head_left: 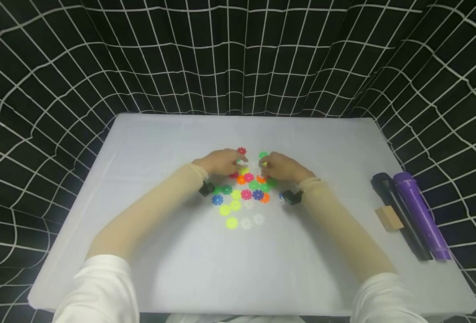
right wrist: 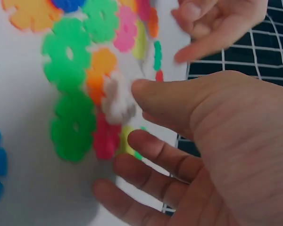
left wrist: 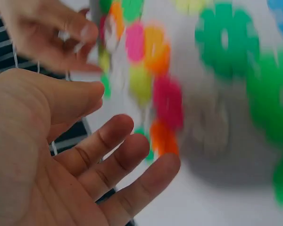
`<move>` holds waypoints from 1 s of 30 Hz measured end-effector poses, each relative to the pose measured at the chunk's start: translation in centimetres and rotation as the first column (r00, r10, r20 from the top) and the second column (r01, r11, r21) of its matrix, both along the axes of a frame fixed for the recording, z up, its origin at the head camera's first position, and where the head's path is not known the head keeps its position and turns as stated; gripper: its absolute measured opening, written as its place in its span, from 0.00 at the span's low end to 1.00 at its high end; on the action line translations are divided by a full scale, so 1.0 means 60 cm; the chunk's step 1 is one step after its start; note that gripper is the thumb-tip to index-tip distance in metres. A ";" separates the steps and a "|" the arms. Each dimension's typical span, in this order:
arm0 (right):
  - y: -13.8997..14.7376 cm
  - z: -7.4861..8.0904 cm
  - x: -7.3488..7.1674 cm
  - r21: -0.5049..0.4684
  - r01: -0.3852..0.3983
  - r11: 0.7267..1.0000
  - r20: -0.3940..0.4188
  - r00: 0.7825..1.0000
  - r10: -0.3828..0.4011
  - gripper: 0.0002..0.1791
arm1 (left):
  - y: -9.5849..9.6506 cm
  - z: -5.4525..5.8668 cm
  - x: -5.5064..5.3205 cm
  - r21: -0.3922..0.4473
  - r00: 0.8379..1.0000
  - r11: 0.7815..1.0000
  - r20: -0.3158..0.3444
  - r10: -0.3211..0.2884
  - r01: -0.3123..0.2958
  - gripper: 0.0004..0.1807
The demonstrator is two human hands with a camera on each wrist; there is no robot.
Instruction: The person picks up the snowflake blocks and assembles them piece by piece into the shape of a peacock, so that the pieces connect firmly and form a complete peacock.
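Around the purple disc (head_left: 258, 194), many flower-shaped notched discs (head_left: 254, 185) lie on the white table (head_left: 189, 269), several touching or nearly so, most of them to its left or beyond it; a white disc (head_left: 258, 219) sits on its near side, and a blue disc (head_left: 217, 200) well to its left. Beyond it and to the left is the left hand (head_left: 221, 161), thumb and fingers parted and loosely bent, with no disc visible between them. The right hand (head_left: 284, 167), beyond it and to the right, is parted much the same and seems to have hold of nothing; its thumb tip is right by a pale disc (right wrist: 118, 101), though whether they touch I cannot tell. The discs look like thin plastic: likely very light, fairly stiff, a little slippery, and awkward to get under when flat. A fingertip-and-thumb pinch on opposite edges, using the notches for grip, should suit. Far to the purple disc's right lie a black tube (head_left: 407, 220), a purple tube (head_left: 422, 216) and a wooden block (head_left: 389, 218).
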State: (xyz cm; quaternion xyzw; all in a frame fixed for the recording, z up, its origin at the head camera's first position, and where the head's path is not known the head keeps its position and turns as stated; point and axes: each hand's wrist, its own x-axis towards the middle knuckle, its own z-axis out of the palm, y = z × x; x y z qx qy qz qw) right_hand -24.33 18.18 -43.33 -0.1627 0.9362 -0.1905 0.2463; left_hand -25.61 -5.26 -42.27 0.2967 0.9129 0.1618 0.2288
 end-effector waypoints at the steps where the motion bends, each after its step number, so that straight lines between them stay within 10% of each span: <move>1: -0.003 -0.004 0.003 0.003 -0.006 1.000 0.001 1.000 0.006 0.24 | 0.008 -0.008 0.005 -0.022 1.000 0.999 -0.007 -0.024 0.024 0.24; 13: -0.016 -0.029 0.024 -0.087 0.057 0.995 -0.129 0.989 -0.068 0.16 | 0.036 -0.043 0.037 -0.097 0.990 0.994 -0.134 -0.054 0.042 0.14; 18: -0.009 -0.026 0.057 -0.263 0.222 0.939 -0.073 0.966 -0.249 0.14 | 0.024 -0.048 0.054 0.126 0.994 0.986 0.035 0.104 -0.108 0.13; 21: -0.012 -0.024 0.086 -0.351 0.308 0.884 -0.020 0.942 -0.336 0.15 | 0.014 -0.050 0.075 0.313 0.950 0.912 0.247 0.190 -0.264 0.18; 24: -0.021 -0.027 0.112 -0.457 0.337 0.823 0.012 0.928 -0.373 0.14 | 0.005 -0.056 0.097 0.460 0.875 0.777 0.425 0.232 -0.430 0.20; 27: -0.034 -0.034 0.133 -0.542 0.345 0.766 0.027 0.918 -0.395 0.13 | -0.001 -0.066 0.118 0.553 0.822 0.642 0.521 0.231 -0.531 0.18; 30: -0.047 -0.041 0.152 -0.589 0.342 0.733 0.010 0.909 -0.416 0.12 | -0.003 -0.078 0.139 0.588 0.790 0.557 0.565 0.235 -0.587 0.17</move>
